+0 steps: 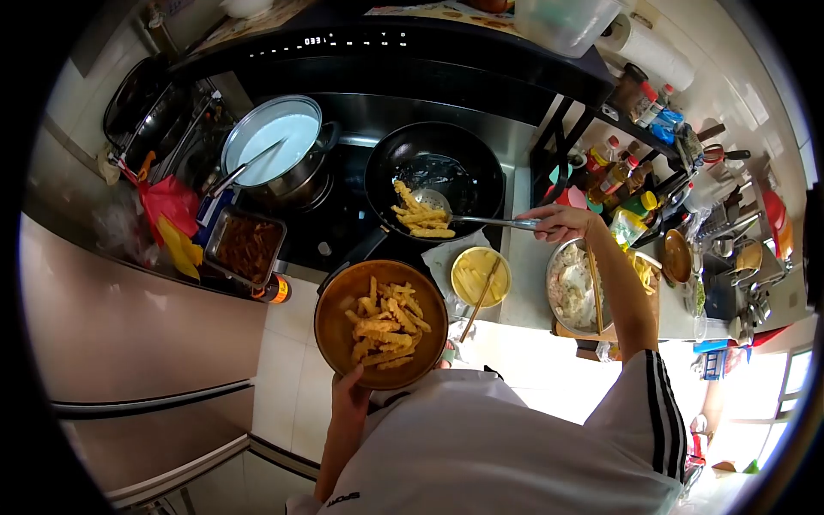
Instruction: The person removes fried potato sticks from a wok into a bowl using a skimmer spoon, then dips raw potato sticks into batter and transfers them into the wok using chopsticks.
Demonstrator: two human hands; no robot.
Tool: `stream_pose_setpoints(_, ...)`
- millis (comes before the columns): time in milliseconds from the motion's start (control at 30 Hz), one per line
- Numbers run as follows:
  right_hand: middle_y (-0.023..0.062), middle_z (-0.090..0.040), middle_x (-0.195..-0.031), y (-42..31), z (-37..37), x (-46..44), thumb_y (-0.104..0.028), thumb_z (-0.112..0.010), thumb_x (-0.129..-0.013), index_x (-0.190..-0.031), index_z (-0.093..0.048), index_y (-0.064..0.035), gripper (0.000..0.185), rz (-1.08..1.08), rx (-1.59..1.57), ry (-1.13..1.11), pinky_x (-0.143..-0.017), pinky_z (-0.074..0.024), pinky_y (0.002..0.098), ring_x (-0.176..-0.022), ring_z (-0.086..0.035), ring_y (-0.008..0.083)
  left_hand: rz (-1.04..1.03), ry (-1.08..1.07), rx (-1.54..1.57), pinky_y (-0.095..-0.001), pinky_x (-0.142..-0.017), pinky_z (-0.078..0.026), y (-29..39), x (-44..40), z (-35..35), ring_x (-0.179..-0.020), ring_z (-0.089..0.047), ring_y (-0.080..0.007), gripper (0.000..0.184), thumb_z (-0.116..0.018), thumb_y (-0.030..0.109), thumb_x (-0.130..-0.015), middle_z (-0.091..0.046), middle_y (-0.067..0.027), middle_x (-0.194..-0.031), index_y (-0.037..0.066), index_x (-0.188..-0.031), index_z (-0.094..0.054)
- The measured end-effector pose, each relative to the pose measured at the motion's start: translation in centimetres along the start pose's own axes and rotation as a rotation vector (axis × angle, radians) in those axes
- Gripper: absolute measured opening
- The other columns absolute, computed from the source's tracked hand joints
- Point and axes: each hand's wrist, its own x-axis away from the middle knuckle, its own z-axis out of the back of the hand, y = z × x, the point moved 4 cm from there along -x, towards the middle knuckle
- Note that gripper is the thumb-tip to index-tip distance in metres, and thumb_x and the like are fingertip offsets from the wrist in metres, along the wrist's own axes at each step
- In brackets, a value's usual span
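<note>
My left hand (350,393) grips the near rim of a brown bowl (330,296), which holds golden fried strips (388,322). The bowl is in front of the stove, close to my body. In my right hand (562,225) is the handle of a skimmer (493,221). Its perforated head (432,201) is inside the black wok (476,154), touching or just beside several fried strips (421,225) at the wok's near left. Dark, shiny oil shows in the wok's middle. The fingers of my left hand are partly hidden under the bowl.
A steel pot (270,137) with a ladle stands on the left burner. Near it is a container of brown food (249,247). To the right are a bowl of pale strips (479,276) with a chopstick, a basin of white batter (577,292), and bottles (618,176) on a rack.
</note>
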Motion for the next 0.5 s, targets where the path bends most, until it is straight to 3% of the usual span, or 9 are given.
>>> stream_pose_setpoints(200,0.0085,-0.057,-0.077,-0.2,-2.0,2.9,-0.002,-0.047,-0.091,-0.134,-0.043,-0.0097,0.045,-0.011,0.057,0.093,-0.031,-0.0249,0.0115,-0.043,-0.032,0.0016,-0.008,-0.017,0.005,-0.0399,-0.1,-0.039,-0.3,-0.4,0.4,-0.12,-0.047,-0.0262,0.053,-0.057,0.01,-0.083,-0.047,-0.0123,-0.13,-0.001,-0.131,-0.038)
stream_pose_setpoints(267,0.0092,-0.056,-0.078,0.0,-2.9,3.6,-0.001,-0.047,-0.091,-0.134,-0.043,-0.0078,0.044,-0.011,0.019,0.069,-0.032,-0.0261,0.0122,-0.044,-0.033,0.0028,-0.022,-0.023,0.002,-0.0376,-0.095,-0.045,-0.3,-0.5,0.0,-0.116,-0.051,-0.0249,0.052,-0.059,0.011,-0.082,-0.051,-0.0119,-0.126,0.0,-0.129,-0.04)
stream_pose_setpoints(500,0.0113,-0.054,-0.079,1.9,-5.3,2.6,-0.003,-0.046,-0.093,-0.133,-0.043,-0.0079,0.04,0.015,-0.17,0.033,-0.032,-0.0264,0.0122,-0.049,-0.034,0.0036,-0.017,-0.045,0.014,-0.0402,-0.096,-0.044,-0.6,-0.9,0.4,-0.117,-0.05,-0.0272,0.052,-0.057,0.009,-0.082,-0.049,-0.0135,-0.127,-0.001,-0.13,-0.039)
